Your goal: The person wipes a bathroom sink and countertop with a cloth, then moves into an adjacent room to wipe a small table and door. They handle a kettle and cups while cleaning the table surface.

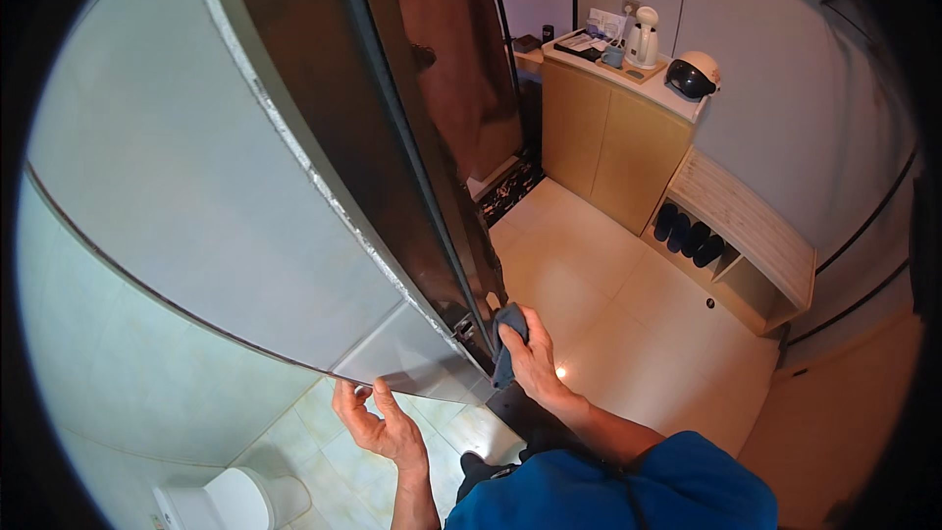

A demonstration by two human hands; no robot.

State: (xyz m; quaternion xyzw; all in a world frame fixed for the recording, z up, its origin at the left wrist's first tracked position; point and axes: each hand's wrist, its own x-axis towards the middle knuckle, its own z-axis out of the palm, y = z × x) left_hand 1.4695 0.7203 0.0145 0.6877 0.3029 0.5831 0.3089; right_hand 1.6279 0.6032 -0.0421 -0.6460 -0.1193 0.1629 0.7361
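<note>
My right hand [531,357] grips a bunched dark grey cloth [508,342], which is against the dark, glossy door frame [419,184]. Just left of the cloth, a metal strike plate [465,327] is set into the frame. My left hand [383,423] is at the thin dark edge of a large pale panel [243,199], apparently a glass door. Its thumb overlaps the edge, and the other fingers curl beside it. A rough silvery strip runs between the panel and the frame.
A white toilet [239,500] stands on the tiled floor at lower left. Beyond the frame, a wooden cabinet [611,132] carries a white kettle [643,40], a blue mug [611,56] and a helmet [693,75]. Dark slippers [688,235] sit in a low wooden shoe bench [743,210].
</note>
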